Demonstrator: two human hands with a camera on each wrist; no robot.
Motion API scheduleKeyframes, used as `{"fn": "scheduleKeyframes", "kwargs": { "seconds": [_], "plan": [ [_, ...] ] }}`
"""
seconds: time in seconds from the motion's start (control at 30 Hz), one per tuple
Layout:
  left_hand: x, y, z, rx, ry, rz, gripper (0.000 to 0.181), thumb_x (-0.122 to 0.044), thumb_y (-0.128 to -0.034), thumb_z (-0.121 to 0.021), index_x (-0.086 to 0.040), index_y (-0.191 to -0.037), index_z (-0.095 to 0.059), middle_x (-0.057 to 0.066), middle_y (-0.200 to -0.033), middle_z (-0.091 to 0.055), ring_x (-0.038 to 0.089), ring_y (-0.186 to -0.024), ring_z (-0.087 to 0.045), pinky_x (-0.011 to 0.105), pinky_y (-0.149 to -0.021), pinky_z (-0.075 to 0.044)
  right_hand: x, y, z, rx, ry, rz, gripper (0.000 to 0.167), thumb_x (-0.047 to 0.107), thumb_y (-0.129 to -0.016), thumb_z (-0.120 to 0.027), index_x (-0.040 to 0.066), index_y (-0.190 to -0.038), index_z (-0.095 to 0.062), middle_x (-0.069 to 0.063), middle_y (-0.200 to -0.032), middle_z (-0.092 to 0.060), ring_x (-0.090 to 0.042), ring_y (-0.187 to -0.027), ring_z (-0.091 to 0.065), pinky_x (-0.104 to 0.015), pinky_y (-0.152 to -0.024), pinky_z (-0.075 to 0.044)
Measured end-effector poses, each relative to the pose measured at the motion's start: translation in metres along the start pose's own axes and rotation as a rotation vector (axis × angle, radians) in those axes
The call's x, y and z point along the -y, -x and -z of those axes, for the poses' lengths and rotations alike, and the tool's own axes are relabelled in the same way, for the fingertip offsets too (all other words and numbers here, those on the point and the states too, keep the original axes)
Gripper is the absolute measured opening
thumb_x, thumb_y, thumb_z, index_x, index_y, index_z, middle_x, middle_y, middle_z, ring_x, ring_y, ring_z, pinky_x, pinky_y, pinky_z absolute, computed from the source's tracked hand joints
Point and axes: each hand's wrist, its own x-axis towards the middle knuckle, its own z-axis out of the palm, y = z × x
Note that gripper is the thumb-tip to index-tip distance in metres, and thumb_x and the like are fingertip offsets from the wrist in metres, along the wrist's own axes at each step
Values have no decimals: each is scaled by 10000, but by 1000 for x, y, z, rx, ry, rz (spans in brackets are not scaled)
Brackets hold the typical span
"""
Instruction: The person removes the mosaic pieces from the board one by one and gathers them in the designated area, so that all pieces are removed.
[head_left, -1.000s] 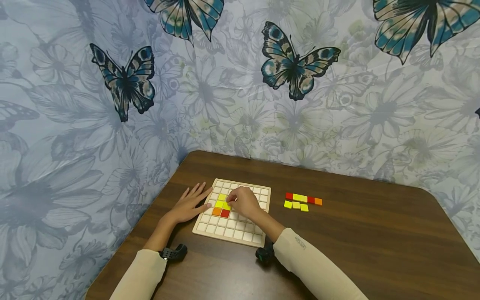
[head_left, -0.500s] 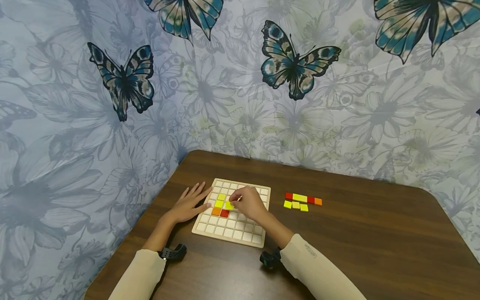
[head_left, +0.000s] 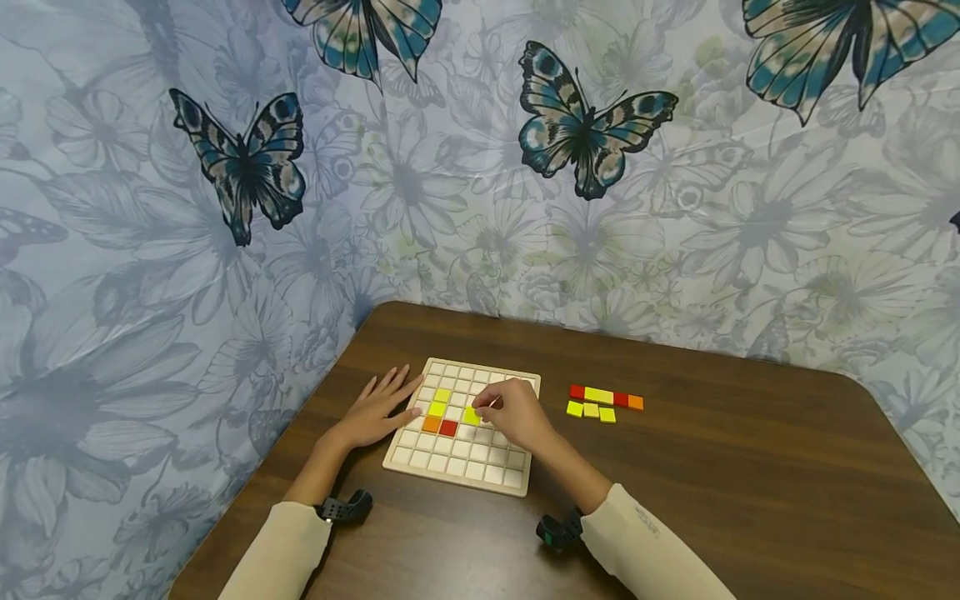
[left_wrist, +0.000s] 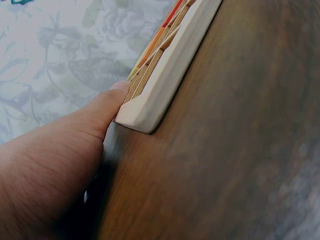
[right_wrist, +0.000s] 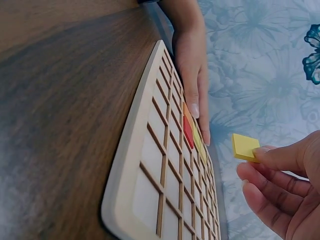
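Observation:
A wooden grid board [head_left: 455,481] with pale square cells lies on the table. Two yellow tiles [head_left: 443,395], an orange tile [head_left: 431,423] and a red tile [head_left: 447,427] sit in cells on its left half. My right hand [head_left: 519,414] pinches a square yellow tile [right_wrist: 246,146] between thumb and fingers, and the right wrist view shows it held clear of the board. My left hand [head_left: 375,417] lies with spread fingers along the board's left side. Its thumb [left_wrist: 102,110] touches the board's edge in the left wrist view; the other fingers are hidden there.
Right of the board, loose tiles lie in two rows: red [head_left: 577,391], yellow [head_left: 599,396] and orange [head_left: 636,402] ones behind, several yellow tiles [head_left: 591,410] in front. The brown table [head_left: 720,467] meets a butterfly-patterned wall covering [head_left: 480,250] at the back.
My right hand has moved rightward across the board with the yellow tile, uncovering a pale cell beside the remaining yellow tiles. My left hand has stayed in place.

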Motion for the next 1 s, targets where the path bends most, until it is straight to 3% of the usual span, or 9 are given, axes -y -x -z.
{"fn": "scheduleKeyframes", "kwargs": {
  "seconds": [0.2, 0.53, 0.87, 1.0],
  "plan": [
    [-3, 0, 1, 5, 4, -4, 695, -436, -1048, -532, -143, -1623, -274, 195, -1676, -142, 434, -1539, -69, 663, -1188, 15, -5, 12, 9, -24, -7, -5, 64, 1, -880, -771, 55, -886, -805, -28, -845, -759, -150, -669, -679, -238, -585, -553],
    [-5, -5, 2, 15, 13, -14, 695, -420, -1048, -540, -131, -1622, -275, 201, -1676, -138, 439, -1538, -66, 667, -1186, 18, -14, 31, 31, -67, -24, -38, 64, 16, -874, -783, 71, -895, -806, -15, -828, -758, -255, -689, -714, -246, -552, -530],
    [-1, -4, -1, 5, 5, -14, 700, -435, -1045, -544, -158, -1626, -269, 195, -1676, -142, 437, -1538, -75, 668, -1185, 16, -23, 52, 51, -84, 25, -78, 94, 21, -858, -799, 110, -888, -803, 38, -821, -744, -111, -686, -657, -253, -605, -553],
    [-1, -2, 0, 2, 13, -1, 698, -437, -1042, -546, -175, -1627, -269, 186, -1679, -139, 429, -1541, -71, 660, -1187, 30, -27, 59, 59, -75, 20, -76, 88, 22, -866, -791, 101, -905, -798, 13, -829, -748, -189, -711, -696, -251, -622, -555]
  ]
}}
